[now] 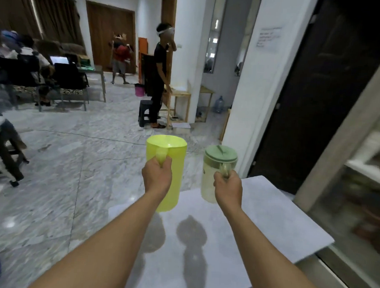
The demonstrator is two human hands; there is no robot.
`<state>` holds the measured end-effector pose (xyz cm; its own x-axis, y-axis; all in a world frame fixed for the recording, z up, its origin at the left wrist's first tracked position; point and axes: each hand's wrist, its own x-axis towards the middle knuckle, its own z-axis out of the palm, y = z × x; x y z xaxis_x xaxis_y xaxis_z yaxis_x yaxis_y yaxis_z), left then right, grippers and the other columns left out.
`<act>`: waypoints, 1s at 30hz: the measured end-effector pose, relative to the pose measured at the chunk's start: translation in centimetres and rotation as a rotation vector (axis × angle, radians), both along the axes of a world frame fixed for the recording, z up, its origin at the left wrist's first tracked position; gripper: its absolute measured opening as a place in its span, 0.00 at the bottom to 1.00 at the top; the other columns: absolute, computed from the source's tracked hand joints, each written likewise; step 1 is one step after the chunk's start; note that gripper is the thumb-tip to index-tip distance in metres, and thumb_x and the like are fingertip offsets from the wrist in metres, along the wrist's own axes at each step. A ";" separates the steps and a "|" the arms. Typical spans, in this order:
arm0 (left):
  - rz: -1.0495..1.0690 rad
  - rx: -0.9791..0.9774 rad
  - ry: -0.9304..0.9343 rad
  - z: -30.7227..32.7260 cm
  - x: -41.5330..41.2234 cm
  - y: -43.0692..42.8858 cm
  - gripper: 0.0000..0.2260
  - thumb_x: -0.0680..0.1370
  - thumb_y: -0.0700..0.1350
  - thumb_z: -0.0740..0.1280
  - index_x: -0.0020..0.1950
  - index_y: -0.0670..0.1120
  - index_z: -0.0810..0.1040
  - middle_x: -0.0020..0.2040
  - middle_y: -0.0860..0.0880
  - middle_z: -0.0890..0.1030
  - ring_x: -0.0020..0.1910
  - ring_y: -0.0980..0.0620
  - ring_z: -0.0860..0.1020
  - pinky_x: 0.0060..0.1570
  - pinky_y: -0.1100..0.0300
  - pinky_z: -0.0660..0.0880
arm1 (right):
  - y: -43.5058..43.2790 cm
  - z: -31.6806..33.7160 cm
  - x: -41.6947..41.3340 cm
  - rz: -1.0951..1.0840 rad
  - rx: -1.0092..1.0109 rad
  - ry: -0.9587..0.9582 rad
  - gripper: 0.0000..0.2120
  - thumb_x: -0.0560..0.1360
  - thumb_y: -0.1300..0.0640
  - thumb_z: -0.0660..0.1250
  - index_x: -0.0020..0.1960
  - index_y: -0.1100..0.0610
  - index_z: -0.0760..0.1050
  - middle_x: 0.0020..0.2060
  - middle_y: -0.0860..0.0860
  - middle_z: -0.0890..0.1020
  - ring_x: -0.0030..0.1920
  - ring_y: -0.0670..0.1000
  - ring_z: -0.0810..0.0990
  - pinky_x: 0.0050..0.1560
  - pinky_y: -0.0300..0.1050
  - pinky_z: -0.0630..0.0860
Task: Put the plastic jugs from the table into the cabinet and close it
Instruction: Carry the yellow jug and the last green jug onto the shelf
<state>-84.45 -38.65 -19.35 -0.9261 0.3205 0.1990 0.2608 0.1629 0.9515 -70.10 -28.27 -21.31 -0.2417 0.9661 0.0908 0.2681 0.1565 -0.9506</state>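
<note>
My left hand (156, 176) grips the handle of a bright yellow-green plastic jug (173, 165) with no lid, held upright in the air. My right hand (228, 187) grips the handle of a pale clear jug (211, 177) with a green lid, also upright and lifted. Both jugs hang above the far edge of the white table (257, 223), and their shadows fall on its top. The cabinet (362, 173) stands at the right with shelves and blurred items showing behind its front.
A dark doorway (317, 106) lies beyond the table beside a white pillar (252, 92). Marble floor (74, 171) spreads to the left. A person (160, 77) stands by a wooden table further back; other people, chairs and a stool (5, 153) are at the left.
</note>
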 end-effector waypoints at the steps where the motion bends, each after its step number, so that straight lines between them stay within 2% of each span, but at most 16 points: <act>1: -0.023 0.010 0.014 1.3 0.7 0.1 0.21 0.79 0.48 0.65 0.31 0.44 0.61 0.28 0.47 0.65 0.28 0.50 0.64 0.27 0.56 0.58 | -0.1 1.1 1.0 -0.017 0.012 0.009 0.07 0.75 0.55 0.64 0.46 0.59 0.74 0.38 0.55 0.81 0.38 0.55 0.78 0.38 0.47 0.72; 3: -0.111 0.034 0.034 3.8 2.9 0.4 0.21 0.79 0.49 0.65 0.31 0.45 0.60 0.29 0.47 0.65 0.28 0.48 0.64 0.28 0.54 0.58 | -0.5 3.4 4.0 -0.075 0.046 0.033 0.06 0.75 0.55 0.63 0.46 0.59 0.73 0.37 0.54 0.79 0.37 0.54 0.76 0.37 0.46 0.71; 7: -0.241 0.070 0.099 7.5 7.7 1.7 0.19 0.79 0.50 0.65 0.33 0.42 0.66 0.29 0.45 0.68 0.31 0.45 0.67 0.30 0.52 0.59 | -1.2 7.4 10.4 -0.201 0.106 0.042 0.03 0.74 0.58 0.62 0.44 0.57 0.73 0.36 0.51 0.77 0.36 0.51 0.74 0.35 0.44 0.68; 10: -0.353 0.135 0.103 10.3 12.2 3.1 0.18 0.78 0.50 0.65 0.33 0.41 0.68 0.30 0.45 0.70 0.33 0.44 0.70 0.32 0.53 0.63 | -1.8 10.4 15.6 -0.327 0.142 0.039 0.05 0.74 0.57 0.63 0.43 0.58 0.74 0.36 0.53 0.79 0.36 0.53 0.76 0.34 0.44 0.69; 14: -0.487 0.221 0.123 13.7 19.2 4.9 0.17 0.77 0.50 0.65 0.33 0.40 0.70 0.30 0.45 0.72 0.33 0.43 0.72 0.33 0.54 0.65 | -2.3 13.9 23.0 -0.471 0.197 0.056 0.07 0.75 0.55 0.64 0.48 0.58 0.77 0.40 0.55 0.82 0.42 0.55 0.80 0.43 0.51 0.77; 17: -0.572 0.261 0.138 15.8 24.6 5.8 0.17 0.76 0.50 0.65 0.33 0.40 0.70 0.29 0.45 0.72 0.33 0.43 0.72 0.34 0.52 0.66 | -2.8 16.0 29.0 -0.547 0.223 0.068 0.07 0.76 0.55 0.65 0.48 0.58 0.78 0.40 0.54 0.83 0.41 0.54 0.80 0.36 0.44 0.72; 19: -0.626 0.294 0.130 16.8 28.3 6.3 0.16 0.76 0.49 0.65 0.34 0.40 0.71 0.30 0.45 0.72 0.33 0.43 0.71 0.35 0.51 0.69 | -3.2 17.3 33.0 -0.595 0.227 0.060 0.06 0.75 0.55 0.65 0.46 0.58 0.77 0.38 0.54 0.82 0.38 0.54 0.79 0.33 0.43 0.68; 23: -0.731 0.316 0.117 18.0 36.7 7.5 0.16 0.76 0.48 0.65 0.32 0.41 0.69 0.28 0.47 0.70 0.28 0.47 0.68 0.28 0.55 0.63 | -3.8 19.0 41.5 -0.702 0.237 0.069 0.07 0.74 0.56 0.66 0.45 0.59 0.79 0.39 0.55 0.83 0.40 0.56 0.81 0.39 0.47 0.74; 27: -0.838 0.360 0.058 18.0 44.4 8.2 0.16 0.78 0.48 0.65 0.32 0.42 0.72 0.29 0.47 0.72 0.27 0.50 0.70 0.27 0.59 0.66 | -4.8 19.5 48.8 -0.774 0.242 0.020 0.08 0.76 0.54 0.65 0.48 0.59 0.79 0.42 0.56 0.84 0.43 0.56 0.81 0.42 0.48 0.76; 30: -0.913 0.378 0.024 18.0 50.3 8.8 0.17 0.78 0.48 0.65 0.36 0.36 0.74 0.30 0.46 0.73 0.29 0.48 0.70 0.29 0.56 0.66 | -5.5 19.7 54.7 -0.825 0.247 0.017 0.07 0.78 0.56 0.65 0.50 0.59 0.78 0.41 0.54 0.83 0.39 0.52 0.80 0.36 0.44 0.73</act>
